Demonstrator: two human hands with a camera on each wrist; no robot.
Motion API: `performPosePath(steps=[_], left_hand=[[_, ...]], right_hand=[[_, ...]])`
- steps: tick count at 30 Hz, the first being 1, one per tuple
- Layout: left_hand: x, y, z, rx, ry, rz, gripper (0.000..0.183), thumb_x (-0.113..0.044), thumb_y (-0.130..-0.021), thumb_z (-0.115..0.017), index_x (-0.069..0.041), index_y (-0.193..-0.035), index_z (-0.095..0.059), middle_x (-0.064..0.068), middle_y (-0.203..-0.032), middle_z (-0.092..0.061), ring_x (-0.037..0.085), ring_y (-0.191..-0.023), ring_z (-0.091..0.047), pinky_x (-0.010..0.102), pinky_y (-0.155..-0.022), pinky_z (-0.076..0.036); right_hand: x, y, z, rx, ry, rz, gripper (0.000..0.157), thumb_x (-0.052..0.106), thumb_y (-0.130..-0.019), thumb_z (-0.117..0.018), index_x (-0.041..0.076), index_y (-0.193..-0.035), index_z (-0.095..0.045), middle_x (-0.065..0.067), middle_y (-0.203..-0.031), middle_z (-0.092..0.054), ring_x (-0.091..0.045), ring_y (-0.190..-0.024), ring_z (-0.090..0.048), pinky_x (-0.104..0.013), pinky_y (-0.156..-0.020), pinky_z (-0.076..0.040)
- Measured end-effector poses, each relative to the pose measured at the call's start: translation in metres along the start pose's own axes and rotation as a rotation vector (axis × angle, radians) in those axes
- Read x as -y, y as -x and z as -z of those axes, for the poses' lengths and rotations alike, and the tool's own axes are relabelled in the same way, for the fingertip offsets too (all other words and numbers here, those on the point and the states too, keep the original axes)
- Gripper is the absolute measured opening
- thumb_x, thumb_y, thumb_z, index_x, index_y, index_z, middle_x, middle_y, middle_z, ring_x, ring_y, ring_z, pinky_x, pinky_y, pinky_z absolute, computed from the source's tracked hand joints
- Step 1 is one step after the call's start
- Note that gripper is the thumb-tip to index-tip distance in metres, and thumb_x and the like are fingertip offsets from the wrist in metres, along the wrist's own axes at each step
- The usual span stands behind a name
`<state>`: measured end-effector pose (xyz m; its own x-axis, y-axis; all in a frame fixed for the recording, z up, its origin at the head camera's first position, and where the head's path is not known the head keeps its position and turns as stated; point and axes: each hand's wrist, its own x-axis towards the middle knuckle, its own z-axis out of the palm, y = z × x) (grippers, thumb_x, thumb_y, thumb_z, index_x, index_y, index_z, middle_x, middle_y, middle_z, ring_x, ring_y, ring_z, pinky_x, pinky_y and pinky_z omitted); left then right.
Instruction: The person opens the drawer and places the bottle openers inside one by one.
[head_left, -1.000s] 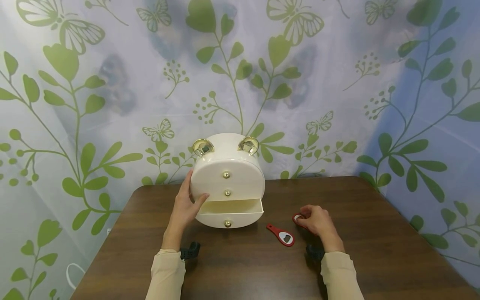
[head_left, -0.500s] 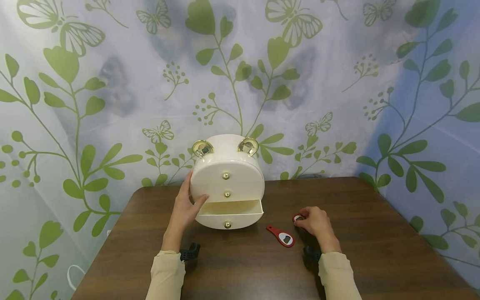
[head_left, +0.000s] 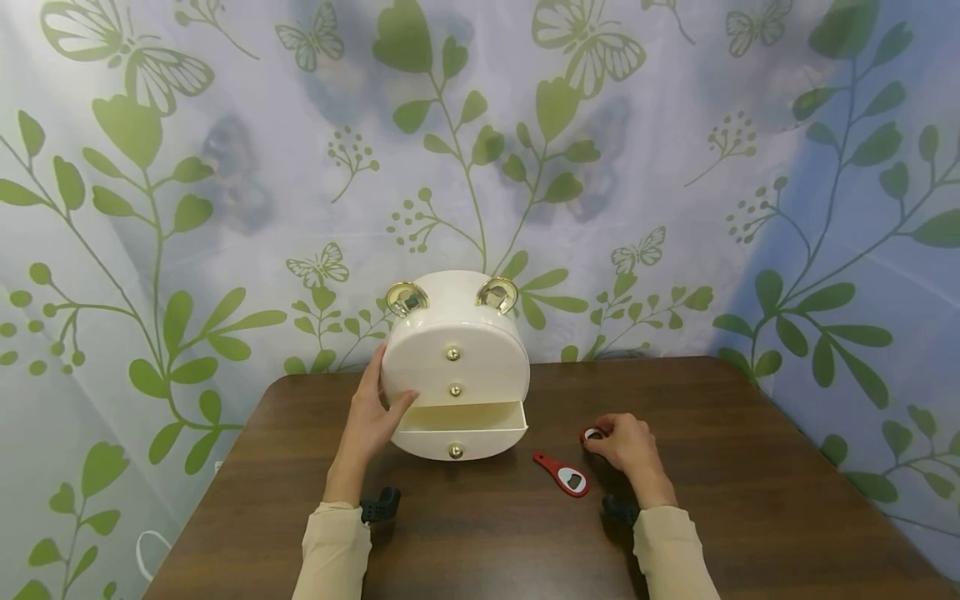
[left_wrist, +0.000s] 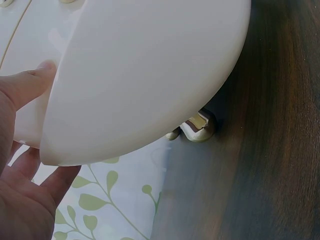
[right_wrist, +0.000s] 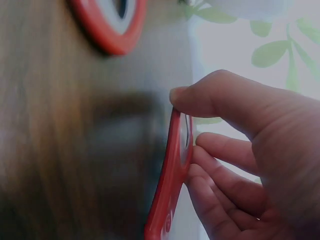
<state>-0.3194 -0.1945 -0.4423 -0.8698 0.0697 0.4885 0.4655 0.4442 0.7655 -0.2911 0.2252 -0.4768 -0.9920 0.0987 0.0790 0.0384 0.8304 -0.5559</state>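
A white storage box (head_left: pixel 454 337) with gold ears and round gold knobs stands at the table's middle, its bottom drawer (head_left: pixel 487 442) pulled out and bare inside. My left hand (head_left: pixel 367 421) grips the box's left side, thumb on the front and fingers around the side. To the right, my right hand (head_left: pixel 630 446) pinches a red bottle opener (right_wrist: pixel 172 170) by its rounded head, between thumb and fingers. In the right wrist view this opener is tilted; its handle end runs out of frame. A second red bottle opener (head_left: pixel 561 472) lies flat between the box and my right hand.
The brown wooden table (head_left: pixel 480 542) reaches back to a curtain (head_left: pixel 660 167) printed with leaves and butterflies. A gold foot (left_wrist: pixel 197 127) shows under the box in the left wrist view. A white cord loop (head_left: pixel 142 554) hangs past the table's left edge.
My right hand has shifted slightly left with the pinched bottle opener. The left hand, the box and the other opener have stayed in place.
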Motion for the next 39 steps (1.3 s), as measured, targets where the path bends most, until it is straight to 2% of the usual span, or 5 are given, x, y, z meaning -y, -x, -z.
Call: performPosePath(steps=[12,20,28,39], left_hand=[[0.000,-0.001,0.000,0.002,-0.006,0.002,0.095,-0.016,-0.092,-0.079,-0.022,-0.166,-0.020,0.018,-0.163,-0.033,0.041,-0.144,-0.042,0.064,-0.107,-0.045],[-0.001,-0.001,0.000,0.002,-0.017,0.002,0.095,-0.015,-0.092,-0.079,-0.020,-0.166,-0.020,0.019,-0.162,-0.034,0.041,-0.144,-0.041,0.064,-0.107,-0.044],[-0.001,-0.001,0.000,0.002,-0.012,0.007,0.095,-0.016,-0.092,-0.079,-0.022,-0.166,-0.020,0.018,-0.162,-0.034,0.041,-0.144,-0.042,0.063,-0.108,-0.044],[-0.001,-0.001,0.000,-0.002,-0.002,0.004,0.095,-0.015,-0.092,-0.080,-0.020,-0.166,-0.020,0.018,-0.163,-0.034,0.041,-0.143,-0.043,0.063,-0.109,-0.044]], right_hand=[[0.028,0.002,0.007,-0.077,-0.059,0.051,0.043,0.028,-0.085,-0.080,0.005,-0.120,-0.075,-0.013,-0.106,-0.076,-0.033,-0.101,-0.070,-0.055,-0.087,-0.053],[0.055,0.005,0.018,-0.115,-0.159,0.087,0.050,0.033,-0.088,-0.080,0.007,-0.130,-0.071,-0.016,-0.120,-0.074,-0.034,-0.109,-0.069,-0.054,-0.093,-0.054],[0.083,0.011,0.023,-0.209,-0.255,0.149,0.050,0.026,-0.085,-0.085,0.007,-0.130,-0.072,-0.017,-0.121,-0.072,-0.035,-0.106,-0.072,-0.052,-0.092,-0.056],[0.103,0.015,0.019,-0.277,-0.330,0.232,0.049,0.022,-0.081,-0.088,0.007,-0.126,-0.074,-0.014,-0.127,-0.071,-0.034,-0.107,-0.072,-0.050,-0.092,-0.057]])
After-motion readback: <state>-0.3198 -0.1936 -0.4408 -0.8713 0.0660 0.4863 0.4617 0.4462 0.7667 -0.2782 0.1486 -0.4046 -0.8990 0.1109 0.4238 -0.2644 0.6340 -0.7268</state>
